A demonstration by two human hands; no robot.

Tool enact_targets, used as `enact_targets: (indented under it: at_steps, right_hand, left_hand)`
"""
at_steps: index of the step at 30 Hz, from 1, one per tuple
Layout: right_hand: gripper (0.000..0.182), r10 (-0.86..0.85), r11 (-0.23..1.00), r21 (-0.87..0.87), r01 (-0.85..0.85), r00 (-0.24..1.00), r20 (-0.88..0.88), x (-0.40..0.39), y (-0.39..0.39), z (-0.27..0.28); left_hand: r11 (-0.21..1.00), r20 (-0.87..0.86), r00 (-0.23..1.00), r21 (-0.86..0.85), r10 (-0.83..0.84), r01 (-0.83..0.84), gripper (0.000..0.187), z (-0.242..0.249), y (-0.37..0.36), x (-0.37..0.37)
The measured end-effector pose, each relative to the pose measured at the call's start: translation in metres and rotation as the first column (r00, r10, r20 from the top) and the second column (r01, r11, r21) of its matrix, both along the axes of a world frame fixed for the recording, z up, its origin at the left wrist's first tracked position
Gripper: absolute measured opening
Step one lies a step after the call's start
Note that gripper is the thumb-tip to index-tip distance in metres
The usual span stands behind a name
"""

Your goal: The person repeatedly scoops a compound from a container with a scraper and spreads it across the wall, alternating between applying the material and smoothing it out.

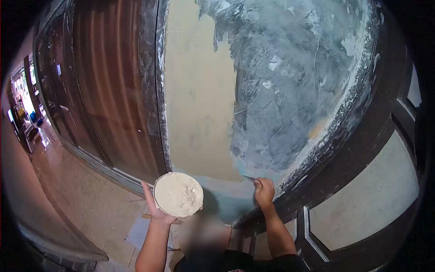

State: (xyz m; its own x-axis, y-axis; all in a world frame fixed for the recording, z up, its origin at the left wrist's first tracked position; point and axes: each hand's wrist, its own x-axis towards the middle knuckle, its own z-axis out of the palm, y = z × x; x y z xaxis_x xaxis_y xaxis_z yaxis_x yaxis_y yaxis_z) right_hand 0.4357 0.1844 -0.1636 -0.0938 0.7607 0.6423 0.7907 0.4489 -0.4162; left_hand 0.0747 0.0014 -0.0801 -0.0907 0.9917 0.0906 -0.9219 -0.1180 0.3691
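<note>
My left hand (156,209) supports a round tub of cream-coloured putty (174,195) from below and the side, thumb along its rim. The putty's surface is smooth on the left and scooped rough on the right. In my right hand (264,192) is a putty knife (248,177), its thin blade seen nearly edge-on against the wall. Fresh beige putty (199,99) coats a tall strip on the wall's left side, and its lower right corner is by the blade. To the right the wall is bare, mottled grey-blue (281,90).
A dark-framed sliding door (108,90) with brown curtain stands left of the wall. On the right is a dark panelled door (362,190) with pale panels. Paper sheets (139,233) lie on the tiled floor (99,204) at lower left. A bright room opens far left.
</note>
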Motion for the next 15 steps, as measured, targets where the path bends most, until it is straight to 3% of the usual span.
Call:
enact_targets:
  at_steps: [4,6,9,11,13,15]
  right_hand:
    - [0.009,-0.007,1.0,-0.023,0.009,0.999,0.054,-0.01,0.002,-0.021]
    - [0.01,-0.067,0.998,0.024,0.065,0.997,0.049,-0.014,0.014,-0.004]
    - [0.01,-0.021,1.0,0.008,0.021,1.0,-0.004,-0.015,-0.002,0.035]
    - [0.009,0.02,0.998,0.064,-0.021,1.0,0.005,-0.006,-0.007,0.011]
    - [0.014,0.075,0.997,-0.029,-0.075,0.997,0.032,-0.002,-0.006,-0.017]
    - [0.012,0.033,0.988,-0.153,-0.016,0.993,0.113,-0.007,-0.002,-0.02]
  left_hand:
    - [1.0,0.023,1.0,-0.02,0.002,-0.001,0.108,0.004,-0.001,-0.002]
    - [0.999,0.032,0.999,0.013,-0.044,0.044,0.109,0.006,0.001,-0.002]
    - [1.0,0.03,1.0,0.015,-0.01,0.01,0.109,0.002,0.002,-0.003]
    - [0.998,0.04,0.998,0.054,-0.039,0.037,0.11,0.007,-0.002,-0.004]
    - [0.998,0.041,0.999,0.063,-0.033,0.031,0.112,0.004,-0.002,-0.005]
    - [1.0,0.055,0.998,0.02,-0.005,0.004,0.113,0.007,-0.002,-0.006]
